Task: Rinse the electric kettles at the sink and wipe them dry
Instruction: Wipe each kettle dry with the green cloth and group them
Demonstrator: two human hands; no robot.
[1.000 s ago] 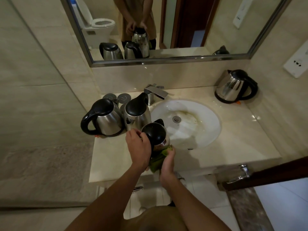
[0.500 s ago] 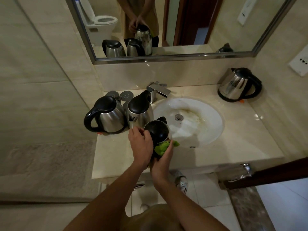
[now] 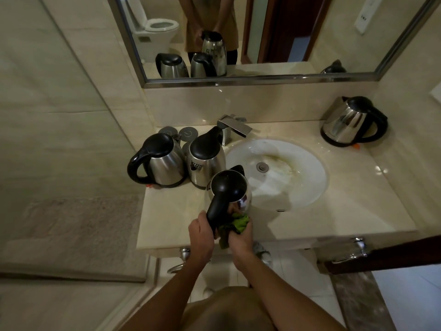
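- Left hand point(image 3: 201, 236) grips the black handle of the held kettle point(image 3: 230, 189), fingers curled round it, at the near edge of the counter point(image 3: 358, 206).
- Right hand point(image 3: 241, 240) clutches a green cloth point(image 3: 237, 224), fingers closed on it, and presses it against the kettle's lower steel side.
- Held kettle sits upright or nearly so, lid shut, handle towards the person, just left of the sink point(image 3: 298, 187); whether its base touches the counter cannot be told.
- Second kettle point(image 3: 205, 156) stands just beyond it, black lid shut, close beside the tap point(image 3: 235, 127).
- Third kettle point(image 3: 158, 161) stands left of the second, touching or nearly touching it, its handle pointing left.
- Fourth kettle point(image 3: 353, 121) stands well apart in the far right corner of the counter, handle to the right.
- Two round grey discs point(image 3: 188, 133) lie at the far left of the counter, behind the two standing kettles.
- Sink is white with a yellowish stain by the drain point(image 3: 262, 167).
- Mirror point(image 3: 262, 37) on the far wall reflects the kettles, the person's torso and a toilet.
- Towel rails point(image 3: 353, 250) show below the counter's near edge.
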